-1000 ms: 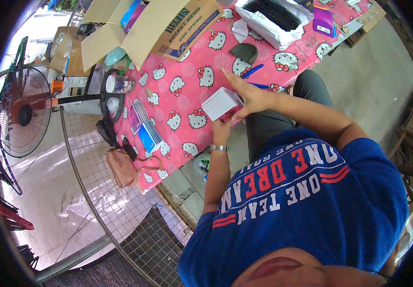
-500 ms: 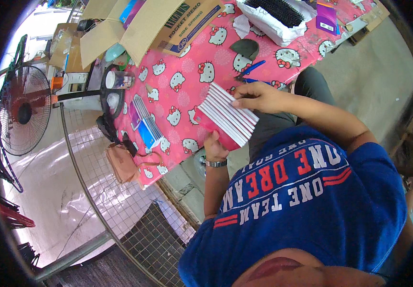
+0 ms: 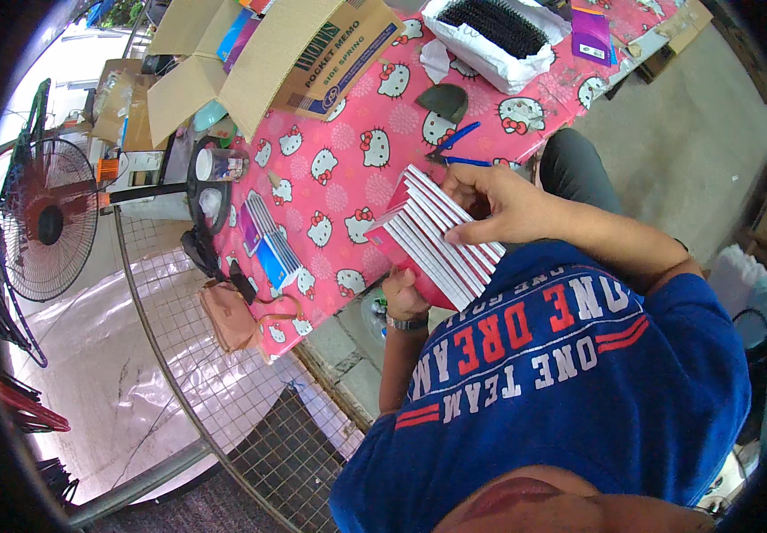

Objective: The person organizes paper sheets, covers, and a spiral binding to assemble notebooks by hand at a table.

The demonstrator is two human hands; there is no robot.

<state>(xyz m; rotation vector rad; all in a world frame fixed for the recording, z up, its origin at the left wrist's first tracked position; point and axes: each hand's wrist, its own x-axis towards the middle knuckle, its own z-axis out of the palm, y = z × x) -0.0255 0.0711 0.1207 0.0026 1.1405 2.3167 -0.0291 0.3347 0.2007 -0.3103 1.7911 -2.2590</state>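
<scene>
A fanned stack of small notebooks (image 3: 437,240) with pink-red covers and white page edges is held over the table's near edge, in front of my chest. My left hand (image 3: 407,296), with a watch at the wrist, grips the stack from below on its left side. From the right, my right hand (image 3: 495,209) is closed on the stack's upper right side, its thumb on the page edges and its fingers curled at the far side. A second stack of small notebooks (image 3: 270,240), blue and purple, lies on the pink patterned tablecloth (image 3: 335,164) to the left.
An open cardboard box (image 3: 335,67) stands at the far left. Beyond my right hand are a dark half-round piece (image 3: 443,102), a blue-handled tool (image 3: 463,138) and a white tray of black coils (image 3: 490,75). A brown pouch (image 3: 228,315) and a fan (image 3: 48,222) are at left.
The notebook stack has shifted right and nearer my body, and its edges are spread wider. My right hand has moved down along the edges, with its thumb now lower on them.
</scene>
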